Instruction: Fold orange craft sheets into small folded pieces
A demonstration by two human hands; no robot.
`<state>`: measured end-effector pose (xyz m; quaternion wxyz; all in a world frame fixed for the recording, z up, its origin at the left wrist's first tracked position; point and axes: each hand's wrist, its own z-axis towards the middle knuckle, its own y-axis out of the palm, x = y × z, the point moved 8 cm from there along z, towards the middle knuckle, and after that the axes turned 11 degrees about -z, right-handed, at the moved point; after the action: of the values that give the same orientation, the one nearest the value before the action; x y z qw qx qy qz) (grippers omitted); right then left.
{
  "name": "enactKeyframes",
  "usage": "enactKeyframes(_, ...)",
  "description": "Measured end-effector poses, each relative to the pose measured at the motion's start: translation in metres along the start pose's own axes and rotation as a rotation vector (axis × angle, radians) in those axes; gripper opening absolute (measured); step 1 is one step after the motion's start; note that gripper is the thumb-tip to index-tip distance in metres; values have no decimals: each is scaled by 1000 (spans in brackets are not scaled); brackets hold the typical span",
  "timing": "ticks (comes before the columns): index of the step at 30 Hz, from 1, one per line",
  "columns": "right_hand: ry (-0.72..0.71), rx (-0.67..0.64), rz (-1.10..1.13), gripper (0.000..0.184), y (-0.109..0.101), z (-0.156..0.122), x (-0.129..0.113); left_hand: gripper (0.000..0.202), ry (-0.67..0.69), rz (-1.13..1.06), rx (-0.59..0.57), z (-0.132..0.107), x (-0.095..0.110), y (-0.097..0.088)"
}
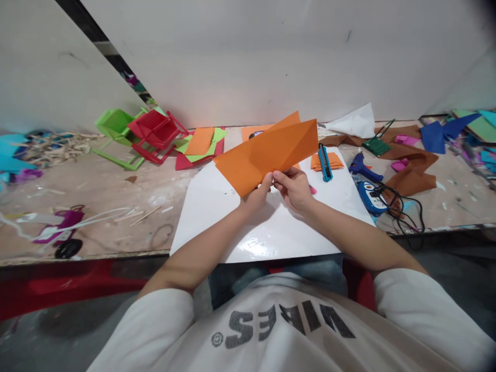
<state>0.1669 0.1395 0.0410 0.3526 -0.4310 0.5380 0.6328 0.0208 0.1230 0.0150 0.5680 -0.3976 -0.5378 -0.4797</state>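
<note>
Above a white board [248, 240] I hold a sheet of orange paper [267, 152], folded over so that two layers show along its top. My left hand [258, 195] pinches its lower edge, thumb on the near face. Close beside it, my right hand [293, 188] grips the same edge between thumb and curled fingers. The thumbs almost meet; the fingers behind the sheet are partly hidden. Just right of the paper lies a blue utility knife [324, 163], over a small stack of folded orange pieces [336, 160].
Red [158, 132] and green [115, 124] small paper chairs stand at the back left, near coloured sheets [200, 142]. On the right are a blue glue gun [364, 168], a blue device with black cable [372, 197] and brown paper [414, 173]. A purple power strip [64, 225] lies left.
</note>
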Motion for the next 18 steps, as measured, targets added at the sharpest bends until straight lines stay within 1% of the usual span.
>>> enactKeyframes(5,-7,36,32,68,-5,-1,-1,54,4,-37,-62,-5,4,7)
enactKeyframes(8,8,67,38,67,-12,2,-1,58,-14,-50,-51,-8,4,7)
enactKeyframes(11,6,127,48,61,-22,8,-2,63,-50,-47,-38,-8,1,5)
enactKeyframes(13,-6,154,52,57,-28,12,-4,65,-47,-47,-23,-7,-1,4)
enactKeyframes(16,-37,163,62,57,-35,17,-7,67,14,-29,-9,-5,-3,3)
enactKeyframes(18,-52,155,55,57,-39,21,-8,65,101,-11,-46,-3,-1,5)
